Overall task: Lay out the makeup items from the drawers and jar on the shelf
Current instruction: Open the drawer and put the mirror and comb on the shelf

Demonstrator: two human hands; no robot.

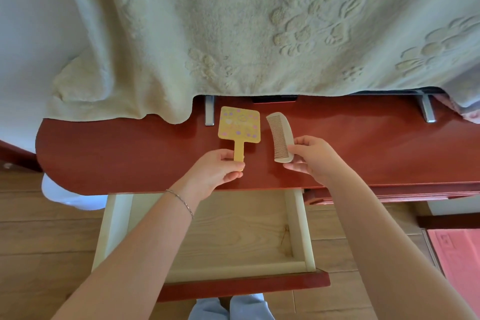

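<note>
Both bare arms reach forward, side by side; the left hand (217, 171) pinches with thumb and fingers closed. The right hand (313, 157) grips likewise.

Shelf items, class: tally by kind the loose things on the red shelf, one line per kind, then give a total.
Hand mirrors: 1, the yellow hand mirror, handle in the left hand
Combs: 1, the cream comb, held by the right hand
Total: 2
</note>
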